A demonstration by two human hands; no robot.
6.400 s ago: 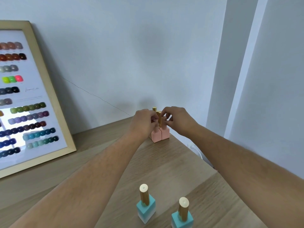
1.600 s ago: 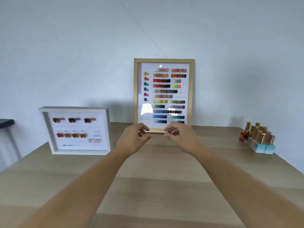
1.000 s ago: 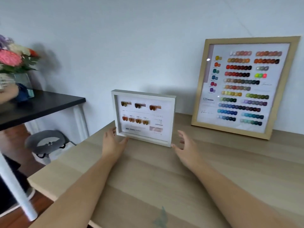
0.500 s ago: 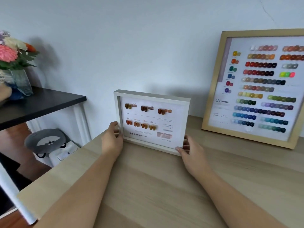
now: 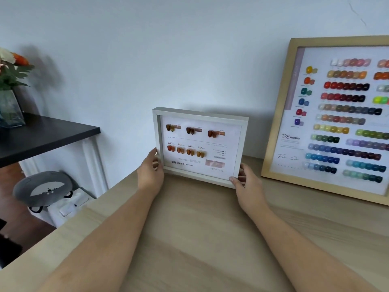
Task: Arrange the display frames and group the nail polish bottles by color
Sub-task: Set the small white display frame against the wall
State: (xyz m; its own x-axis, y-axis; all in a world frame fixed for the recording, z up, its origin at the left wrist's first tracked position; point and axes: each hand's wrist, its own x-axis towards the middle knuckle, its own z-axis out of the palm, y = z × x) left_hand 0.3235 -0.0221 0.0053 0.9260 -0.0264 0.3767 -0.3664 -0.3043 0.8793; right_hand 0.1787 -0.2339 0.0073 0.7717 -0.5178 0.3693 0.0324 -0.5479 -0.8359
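You grip the small frame's (image 5: 200, 147) lower corners, left hand (image 5: 150, 171) and right hand (image 5: 248, 184), likely to square it upright on the desk (image 5: 202, 232)

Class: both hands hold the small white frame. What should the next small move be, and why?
Probably ease the white frame back toward the wall, beside the big frame. The left hand and right hand grip its lower corners, and it sits forward of the wall, while the big frame leans there.

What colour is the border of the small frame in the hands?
The small frame has a white to pale grey border, seen best in the head view.
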